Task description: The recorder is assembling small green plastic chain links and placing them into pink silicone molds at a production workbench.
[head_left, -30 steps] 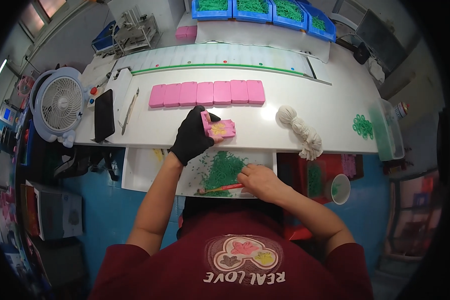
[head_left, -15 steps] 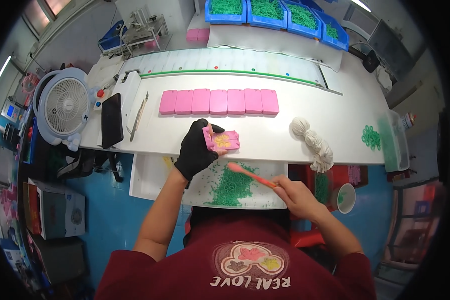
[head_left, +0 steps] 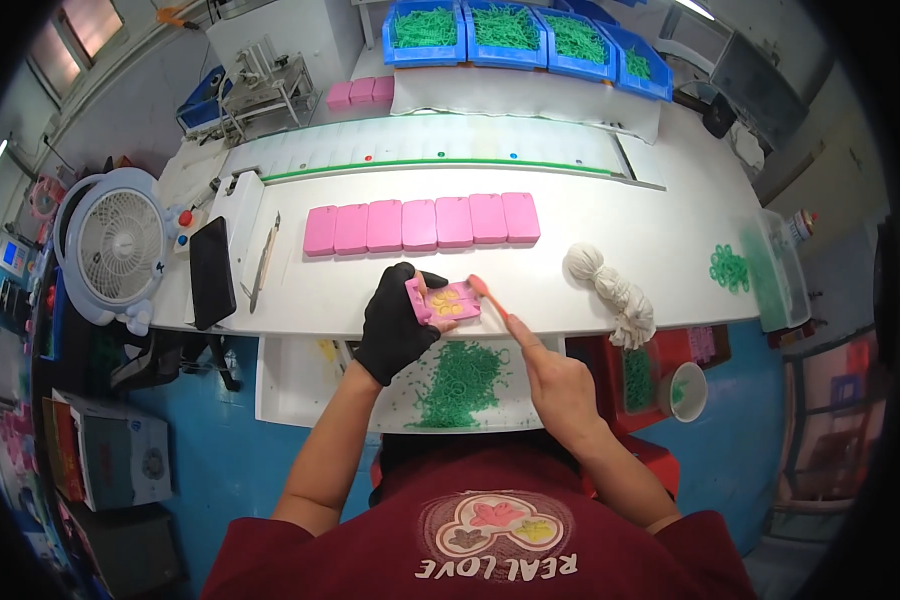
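My left hand (head_left: 392,325), in a black glove with bare fingertips showing, grips a small pink silicone-like mold (head_left: 460,298) with yellow shapes in its face. It is held above the table's front edge. In my right hand (head_left: 558,385) is an orange-pink toothbrush (head_left: 491,296), its head at the right end of the mold. I cannot tell whether the bristles touch it. Below, a pulled-out white drawer (head_left: 285,385) holds a heap of green rings and scraps (head_left: 460,388). Behind the mold, several pink blocks (head_left: 420,224) lie side by side in a row.
A white yarn bundle (head_left: 610,290) and green rings (head_left: 728,268) lie right on the white table. Tweezers (head_left: 265,262), a black phone (head_left: 212,272) and a fan (head_left: 120,245) are left. Blue bins (head_left: 425,55) of green pieces stand behind; a white cup (head_left: 682,392) sits lower right.
My right hand has moved up and left, bringing the toothbrush from over the drawer to the mold's right end. My left hand still holds the mold. The whole view has shifted slightly.
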{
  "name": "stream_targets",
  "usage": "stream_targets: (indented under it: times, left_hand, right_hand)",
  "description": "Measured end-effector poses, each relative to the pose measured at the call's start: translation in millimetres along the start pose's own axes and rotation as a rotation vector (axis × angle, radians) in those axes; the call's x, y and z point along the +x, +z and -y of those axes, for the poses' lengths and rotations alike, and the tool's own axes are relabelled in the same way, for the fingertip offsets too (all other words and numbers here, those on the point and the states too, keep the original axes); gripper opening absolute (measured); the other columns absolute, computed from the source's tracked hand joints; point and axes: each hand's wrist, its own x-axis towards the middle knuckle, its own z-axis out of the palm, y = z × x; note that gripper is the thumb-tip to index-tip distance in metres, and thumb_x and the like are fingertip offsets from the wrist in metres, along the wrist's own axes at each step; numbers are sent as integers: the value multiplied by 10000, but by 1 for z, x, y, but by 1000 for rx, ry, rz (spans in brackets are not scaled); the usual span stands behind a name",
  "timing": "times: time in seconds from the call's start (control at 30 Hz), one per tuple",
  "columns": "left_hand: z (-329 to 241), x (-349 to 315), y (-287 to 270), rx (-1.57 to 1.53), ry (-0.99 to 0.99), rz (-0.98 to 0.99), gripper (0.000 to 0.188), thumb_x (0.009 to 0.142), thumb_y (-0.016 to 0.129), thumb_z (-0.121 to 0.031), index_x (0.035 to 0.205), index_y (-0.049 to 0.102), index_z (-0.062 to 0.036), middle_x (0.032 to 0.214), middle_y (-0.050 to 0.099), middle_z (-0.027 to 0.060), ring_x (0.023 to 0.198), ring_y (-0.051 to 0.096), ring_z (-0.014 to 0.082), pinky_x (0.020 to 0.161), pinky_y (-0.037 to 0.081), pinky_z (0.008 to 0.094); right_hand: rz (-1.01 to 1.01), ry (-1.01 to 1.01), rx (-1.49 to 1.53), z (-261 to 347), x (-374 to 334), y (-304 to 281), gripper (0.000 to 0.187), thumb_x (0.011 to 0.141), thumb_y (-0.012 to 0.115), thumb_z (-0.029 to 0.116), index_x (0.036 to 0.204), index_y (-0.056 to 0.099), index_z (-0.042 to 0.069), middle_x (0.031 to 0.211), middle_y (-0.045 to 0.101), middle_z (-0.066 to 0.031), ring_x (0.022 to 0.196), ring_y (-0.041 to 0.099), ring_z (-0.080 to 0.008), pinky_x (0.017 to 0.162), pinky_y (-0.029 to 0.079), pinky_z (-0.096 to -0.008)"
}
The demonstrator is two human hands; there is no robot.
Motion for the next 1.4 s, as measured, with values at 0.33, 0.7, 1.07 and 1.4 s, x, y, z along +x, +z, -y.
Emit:
stream_targets:
  times: [0.33, 0.7, 1.07, 1.4]
  left_hand:
    - [7, -1, 2, -42, 23, -6, 634, 563, 886, -129, 1007, 437, -67, 999, 625, 70, 880, 619, 232, 776, 510, 338]
    - [-3, 2, 0, 38, -24, 21, 537, 582, 890, -162, 981, 545, -62, 956, 596, 61, 857, 609, 223, 762, 502, 333]
    - [-8, 8, -4, 81, -45, 73, 481, 596, 873, -142, 1008, 640, -59, 934, 588, 66, 849, 625, 220, 767, 511, 322]
    - [-10, 7, -4, 108, -16, 62, 488, 584, 860, -146, 978, 586, -59, 946, 590, 63, 855, 607, 233, 755, 501, 341]
  right_hand:
    - [-11, -33, 78, 3, -3, 3, 615, 879, 544, 41, 1460, 389, 172, 644, 588, -157, 559, 592, -334, 520, 463, -465]
    - [-72, -44, 33, 16, 13, 12, 604, 886, 558, 74, 1460, 381, 142, 571, 561, -138, 499, 579, -315, 495, 458, -453]
    - [67, -58, 343, 23, 9, 16, 568, 928, 517, 106, 1470, 359, 169, 600, 582, -191, 540, 585, -383, 521, 446, -497]
    - [347, -24, 320, 0, 12, -39, 446, 976, 465, 204, 1420, 441, 233, 627, 579, -200, 575, 597, -378, 567, 476, -468]
